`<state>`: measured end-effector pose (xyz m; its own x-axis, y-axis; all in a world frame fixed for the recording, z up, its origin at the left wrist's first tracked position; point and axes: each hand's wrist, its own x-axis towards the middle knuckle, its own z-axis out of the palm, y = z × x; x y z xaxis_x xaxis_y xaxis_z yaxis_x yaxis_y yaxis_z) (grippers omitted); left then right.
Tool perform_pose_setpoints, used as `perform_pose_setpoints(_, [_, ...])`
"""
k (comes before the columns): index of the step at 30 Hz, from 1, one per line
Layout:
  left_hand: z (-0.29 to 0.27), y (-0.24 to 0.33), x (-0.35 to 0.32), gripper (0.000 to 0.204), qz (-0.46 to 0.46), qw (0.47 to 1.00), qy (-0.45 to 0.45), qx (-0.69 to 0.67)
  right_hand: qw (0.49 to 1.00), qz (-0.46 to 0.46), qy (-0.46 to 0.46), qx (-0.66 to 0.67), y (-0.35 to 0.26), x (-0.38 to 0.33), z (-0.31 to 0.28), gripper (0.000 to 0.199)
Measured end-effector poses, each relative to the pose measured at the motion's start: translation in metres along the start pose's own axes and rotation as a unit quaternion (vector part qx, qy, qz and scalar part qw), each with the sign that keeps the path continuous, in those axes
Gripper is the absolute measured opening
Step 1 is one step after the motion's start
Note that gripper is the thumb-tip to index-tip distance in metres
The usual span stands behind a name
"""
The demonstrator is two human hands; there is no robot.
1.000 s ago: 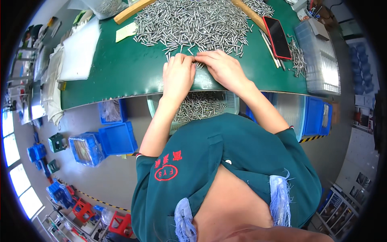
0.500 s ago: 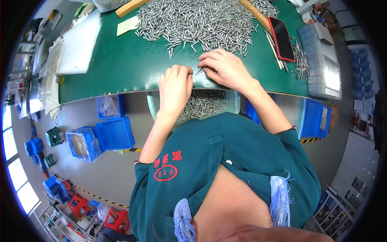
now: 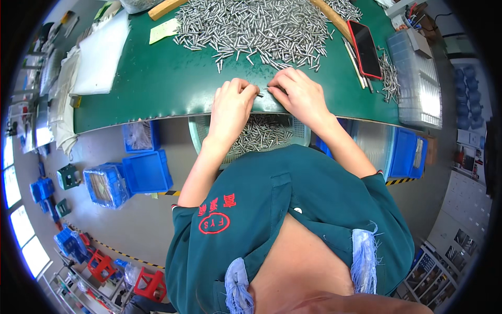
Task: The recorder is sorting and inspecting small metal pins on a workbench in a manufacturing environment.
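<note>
My left hand (image 3: 232,104) is closed in a pinch over the front of the green table, with the dark end of a small pin (image 3: 260,95) sticking out at its fingertips. Close by on the right, my right hand (image 3: 300,97) pinches thumb to forefinger on a tiny silvery pin (image 3: 265,88), mostly covered by the fingers. The fingertips of both hands face each other, a small gap apart. Beyond them lies a wide heap of silvery metal pins (image 3: 256,31). Below the table edge, between my forearms, a pale green basket (image 3: 197,133) holds many more pins.
Wooden bars (image 3: 334,18) flank the heap. On the right lie a red-edged phone (image 3: 364,49), thin white sticks (image 3: 354,64), a small pin pile (image 3: 388,78) and clear plastic boxes (image 3: 418,78). White sheets (image 3: 102,57) lie left, a yellow note (image 3: 163,31) nearer the heap. Blue crates (image 3: 147,171) stand below.
My left hand has moved right and slightly away from me, toward my right hand. A pin end now shows at the left fingertips. My right fingertips have shifted slightly right and drawn together.
</note>
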<state>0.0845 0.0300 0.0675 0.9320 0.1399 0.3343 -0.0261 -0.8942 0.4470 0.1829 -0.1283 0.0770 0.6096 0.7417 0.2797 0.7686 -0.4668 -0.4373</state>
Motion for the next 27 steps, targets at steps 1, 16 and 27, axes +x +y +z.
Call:
perform_pose_setpoints(1, [0.000, 0.000, 0.000, 0.011, 0.019, 1.000, -0.005, -0.020, 1.000, 0.000, 0.000, 0.000, -0.001, 0.001, 0.002, 0.010])
perform_pose_setpoints(16, [0.000, 0.005, -0.009, 0.020, -0.027, 0.999, 0.017, -0.032, 0.996, -0.024, -0.028, 0.078, -0.006, -0.004, 0.005, 0.024])
perform_pose_setpoints(27, [0.002, 0.006, -0.010, 0.013, -0.025, 0.999, 0.024, 0.013, 0.996, -0.037, -0.032, 0.075, -0.003, -0.004, 0.001, 0.016])
